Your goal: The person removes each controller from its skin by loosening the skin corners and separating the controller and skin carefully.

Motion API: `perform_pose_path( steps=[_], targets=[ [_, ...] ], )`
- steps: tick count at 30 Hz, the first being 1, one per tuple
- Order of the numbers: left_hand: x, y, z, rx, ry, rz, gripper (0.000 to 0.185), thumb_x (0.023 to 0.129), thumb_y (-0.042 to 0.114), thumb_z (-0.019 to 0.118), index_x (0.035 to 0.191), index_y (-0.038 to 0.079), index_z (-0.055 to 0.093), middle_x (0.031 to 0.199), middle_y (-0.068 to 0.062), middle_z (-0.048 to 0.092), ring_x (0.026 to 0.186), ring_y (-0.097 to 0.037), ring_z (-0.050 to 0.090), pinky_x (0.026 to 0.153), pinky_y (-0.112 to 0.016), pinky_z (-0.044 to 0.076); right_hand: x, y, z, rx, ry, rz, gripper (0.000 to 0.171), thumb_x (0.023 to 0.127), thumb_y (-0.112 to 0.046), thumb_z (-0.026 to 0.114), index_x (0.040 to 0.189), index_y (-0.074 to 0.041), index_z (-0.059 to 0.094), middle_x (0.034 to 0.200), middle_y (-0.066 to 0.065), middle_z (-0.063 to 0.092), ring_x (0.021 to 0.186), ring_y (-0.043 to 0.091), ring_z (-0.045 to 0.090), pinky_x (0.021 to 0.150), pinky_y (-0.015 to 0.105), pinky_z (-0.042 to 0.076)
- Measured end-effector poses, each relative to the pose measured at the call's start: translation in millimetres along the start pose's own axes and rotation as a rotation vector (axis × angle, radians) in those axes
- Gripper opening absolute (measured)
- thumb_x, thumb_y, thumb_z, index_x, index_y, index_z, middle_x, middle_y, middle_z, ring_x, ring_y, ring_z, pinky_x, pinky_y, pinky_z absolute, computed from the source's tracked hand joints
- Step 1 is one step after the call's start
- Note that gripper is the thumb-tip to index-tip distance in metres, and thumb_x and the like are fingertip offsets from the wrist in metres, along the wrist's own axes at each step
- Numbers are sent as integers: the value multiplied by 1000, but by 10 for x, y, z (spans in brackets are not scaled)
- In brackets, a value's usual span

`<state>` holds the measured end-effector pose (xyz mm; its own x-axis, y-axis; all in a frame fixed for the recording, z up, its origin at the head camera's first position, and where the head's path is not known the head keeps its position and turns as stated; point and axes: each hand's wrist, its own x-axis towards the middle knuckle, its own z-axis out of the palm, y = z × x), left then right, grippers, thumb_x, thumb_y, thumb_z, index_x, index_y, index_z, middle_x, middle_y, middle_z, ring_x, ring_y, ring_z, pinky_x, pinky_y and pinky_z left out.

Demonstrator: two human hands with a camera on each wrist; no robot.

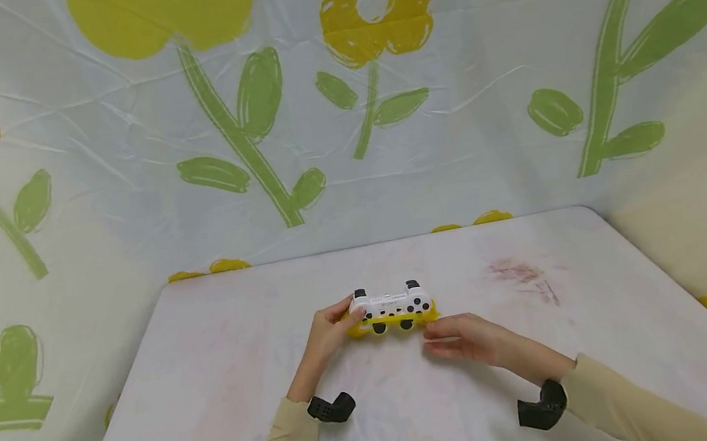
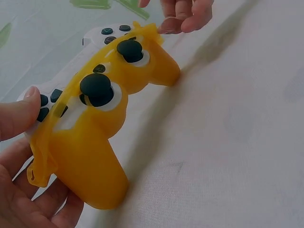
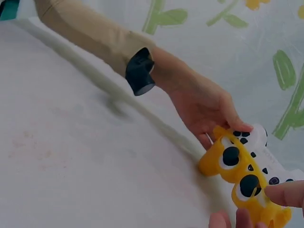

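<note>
A white game controller (image 1: 388,300) with black buttons and sticks is held above the table, tilted so its face shows. Its lower part, with both handles, sits in a yellow silicone cover (image 2: 90,166); the cover's upper edge lies bunched across the face, below the bare white top. My left hand (image 1: 329,330) grips one end, thumb on the face beside the direction buttons and fingers behind. Close to the other end is my right hand (image 1: 467,339), its fingers loosely extended and holding nothing. Whether a right fingertip touches the cover, I cannot tell.
A pale, faintly stained cloth covers the table (image 1: 228,383). Behind and beside it hang white curtains (image 1: 484,101) printed with yellow flowers and green stems. A black wrist camera (image 1: 332,408) is on the left wrist and another black camera (image 1: 542,405) on the right.
</note>
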<state>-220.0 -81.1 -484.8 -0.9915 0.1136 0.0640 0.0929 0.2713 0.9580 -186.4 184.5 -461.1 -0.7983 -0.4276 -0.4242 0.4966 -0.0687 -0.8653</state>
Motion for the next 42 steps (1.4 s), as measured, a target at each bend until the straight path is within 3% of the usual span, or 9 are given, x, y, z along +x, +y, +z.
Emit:
perform_pose_path(
  steps=[4,9,14,17,20,29,36,40,42],
  targets=[
    [-44,111,-19,-1,-6,13,44,92,14,64,129,-6,55,132,-23,56,128,-38,50,107,-50,38,-54,-3,33,-314,52,-124,26,94,-11,58,112,8,55,103,8,65,92,16,66,86,35,56],
    [37,1,-11,23,14,15,46,92,23,65,131,0,56,133,-18,57,128,-34,51,107,-46,40,-62,-61,68,-758,213,-400,20,88,-10,67,103,2,61,102,13,67,92,24,66,76,31,56],
    [136,-44,-5,27,14,6,50,92,29,65,132,2,56,135,-16,56,130,-33,49,108,-46,39,8,-115,114,-1026,343,-704,22,78,-4,76,97,-6,64,95,8,68,90,27,65,72,35,58],
    [154,-5,6,28,5,8,50,92,29,64,133,1,55,136,-17,55,131,-33,49,109,-46,38,56,-157,116,-1140,385,-815,29,74,-2,80,97,-7,64,94,7,68,87,25,64,70,37,58],
    [173,12,17,31,0,10,51,93,29,64,134,0,54,136,-17,55,131,-32,48,109,-46,37,106,-206,121,-1191,398,-836,30,72,-5,82,97,-8,66,91,6,68,85,22,63,69,37,57],
    [214,-42,2,45,-40,-35,51,97,27,56,140,0,46,143,-19,47,137,-35,39,113,-50,30,253,-269,129,-1251,437,-810,23,73,-12,83,94,-9,74,85,1,72,77,15,63,63,22,51],
    [48,311,-31,36,-74,-28,49,98,19,54,139,-7,43,143,-24,44,137,-39,37,113,-51,29,259,-350,149,-1285,419,-784,19,72,-12,82,90,-10,76,82,-1,73,75,15,63,66,26,49],
    [50,320,-9,37,-61,-31,49,98,18,54,138,-7,44,143,-24,44,137,-39,37,113,-50,29,262,-375,176,-1315,412,-764,18,72,-9,83,88,-10,76,82,-1,73,76,15,61,70,31,50],
    [89,238,14,31,-53,-31,49,98,19,54,139,-6,44,143,-23,44,138,-38,37,114,-50,29,270,-380,189,-1324,411,-744,17,72,-8,82,88,-10,76,83,-1,73,76,14,60,72,32,51]
  ],
)
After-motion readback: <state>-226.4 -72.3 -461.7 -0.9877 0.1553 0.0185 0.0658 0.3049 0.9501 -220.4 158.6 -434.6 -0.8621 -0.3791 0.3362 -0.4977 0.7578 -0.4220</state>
